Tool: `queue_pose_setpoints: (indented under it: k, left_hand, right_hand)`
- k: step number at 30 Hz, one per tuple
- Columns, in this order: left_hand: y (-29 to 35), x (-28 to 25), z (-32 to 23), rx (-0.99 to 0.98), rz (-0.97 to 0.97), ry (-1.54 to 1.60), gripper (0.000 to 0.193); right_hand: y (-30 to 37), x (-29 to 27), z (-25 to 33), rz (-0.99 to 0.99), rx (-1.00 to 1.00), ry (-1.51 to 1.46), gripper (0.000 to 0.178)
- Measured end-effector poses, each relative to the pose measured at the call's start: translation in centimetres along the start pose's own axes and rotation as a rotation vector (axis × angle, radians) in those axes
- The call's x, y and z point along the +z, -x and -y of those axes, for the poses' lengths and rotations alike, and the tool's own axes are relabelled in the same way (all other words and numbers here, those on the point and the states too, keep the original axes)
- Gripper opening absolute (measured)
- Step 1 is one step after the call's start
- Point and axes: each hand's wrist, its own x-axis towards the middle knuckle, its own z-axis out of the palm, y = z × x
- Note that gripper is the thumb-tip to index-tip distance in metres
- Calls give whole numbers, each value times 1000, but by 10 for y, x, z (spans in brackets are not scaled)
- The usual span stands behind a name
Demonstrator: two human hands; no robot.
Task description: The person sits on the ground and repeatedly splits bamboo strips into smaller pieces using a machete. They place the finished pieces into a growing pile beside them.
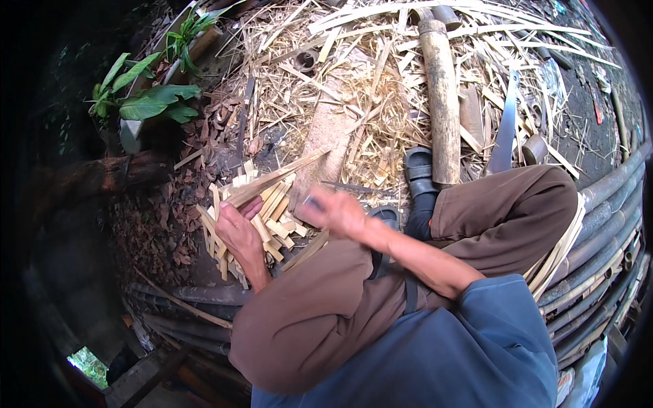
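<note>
My left hand (239, 234) is beside a heap of short split bamboo pieces (277, 221). Its thumb and fingers hold the near end of a long bamboo strip (279, 178), which slants away to the right above the heap. My right hand (337, 214), smeared by motion, is closed over the near end of a plank (325, 139). A dark end of something shows at its fingers, too blurred to name. Just beyond that hand lies a thin dark strip (350, 187); whether the hand touches it I cannot tell.
Shavings (381, 102) litter the ground ahead. A thick log (442, 102) lies beyond my sandalled foot (419, 173), with a handsaw (505, 129) to its right. Bamboo poles (598, 224) run along the right side. Green leaves (160, 102) grow at the far left.
</note>
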Motion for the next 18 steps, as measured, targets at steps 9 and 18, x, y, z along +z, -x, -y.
queue_pose_setpoints:
  k: [9,18]
  left_hand:
    - [-13,-3,7,-61,13,11,54]
    - [-21,-3,11,-69,53,71,57]
  right_hand:
    - [-1,10,-22,-119,-21,25,35]
    - [-15,-7,-42,8,229,-26,37]
